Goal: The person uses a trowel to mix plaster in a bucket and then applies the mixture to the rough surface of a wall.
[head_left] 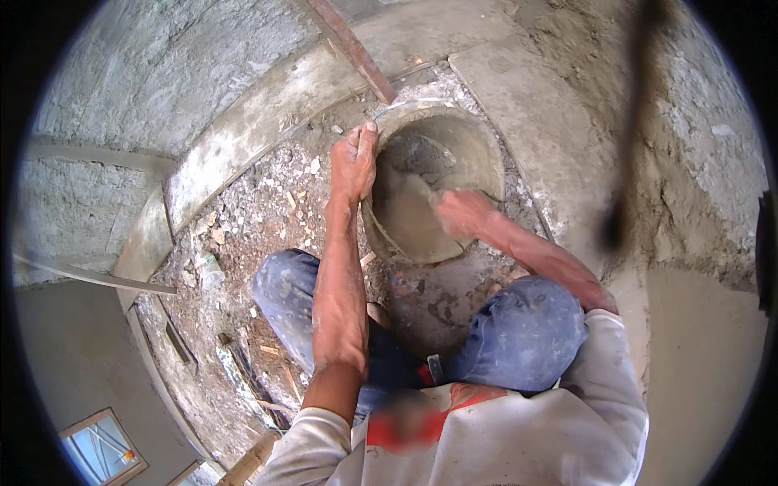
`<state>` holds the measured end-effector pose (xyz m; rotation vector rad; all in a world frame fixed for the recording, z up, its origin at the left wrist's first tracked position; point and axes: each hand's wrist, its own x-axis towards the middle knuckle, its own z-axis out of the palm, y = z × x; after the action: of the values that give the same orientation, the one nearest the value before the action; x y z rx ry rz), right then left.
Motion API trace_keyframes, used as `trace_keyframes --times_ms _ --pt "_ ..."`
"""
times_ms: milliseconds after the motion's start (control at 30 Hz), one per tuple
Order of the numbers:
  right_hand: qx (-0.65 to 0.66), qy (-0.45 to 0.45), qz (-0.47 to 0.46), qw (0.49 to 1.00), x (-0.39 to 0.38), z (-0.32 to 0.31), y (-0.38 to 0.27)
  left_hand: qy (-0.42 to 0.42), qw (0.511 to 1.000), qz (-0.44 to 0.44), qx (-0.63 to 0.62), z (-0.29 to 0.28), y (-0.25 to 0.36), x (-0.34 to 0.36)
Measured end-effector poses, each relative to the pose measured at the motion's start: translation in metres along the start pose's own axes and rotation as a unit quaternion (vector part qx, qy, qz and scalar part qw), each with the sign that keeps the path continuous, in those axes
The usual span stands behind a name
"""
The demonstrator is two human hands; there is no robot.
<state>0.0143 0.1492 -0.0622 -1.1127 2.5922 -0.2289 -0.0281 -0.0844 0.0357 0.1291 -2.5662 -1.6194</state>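
Observation:
A round bucket (478, 146) with a cracked, mortar-crusted wall sits on the rubble-covered floor between and beyond my bent knees, grey mixture (409, 219) in its bottom. My left hand (354, 154) is closed on the bucket's left rim, thumb on top. My right hand (460, 212) reaches inside at the right, fingers curled and smeared by motion; what it holds among the grey mixture is too blurred to make out.
A reddish bar (348, 44) slants down behind the bucket. Rough walls (162, 73) and concrete ledges (519, 97) surround me. Rubble, wood scraps and a crumpled cup (209, 271) lie left of my knee. A pale strip (113, 279) crosses the left side; a small window (101, 449) shows lower left.

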Motion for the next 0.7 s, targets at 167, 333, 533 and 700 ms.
trace_keyframes --times_ms 167,333,533,700 --pt "-0.112 -0.056 -0.007 0.992 -0.039 -0.078 0.008 0.021 1.000 0.008 -0.016 -0.001 0.001 -0.003" --pt "-0.263 -0.004 0.135 0.955 -0.038 -0.069 0.040 0.048 0.998 0.030 0.032 0.024 0.027 -0.012" --pt "-0.121 -0.062 0.084 0.987 -0.021 -0.071 0.038 0.042 0.999 0.023 0.015 0.034 0.025 -0.022" --pt "-0.022 -0.138 0.060 0.988 -0.017 -0.070 0.046 0.034 0.998 -0.019 -0.050 0.013 0.007 -0.024"
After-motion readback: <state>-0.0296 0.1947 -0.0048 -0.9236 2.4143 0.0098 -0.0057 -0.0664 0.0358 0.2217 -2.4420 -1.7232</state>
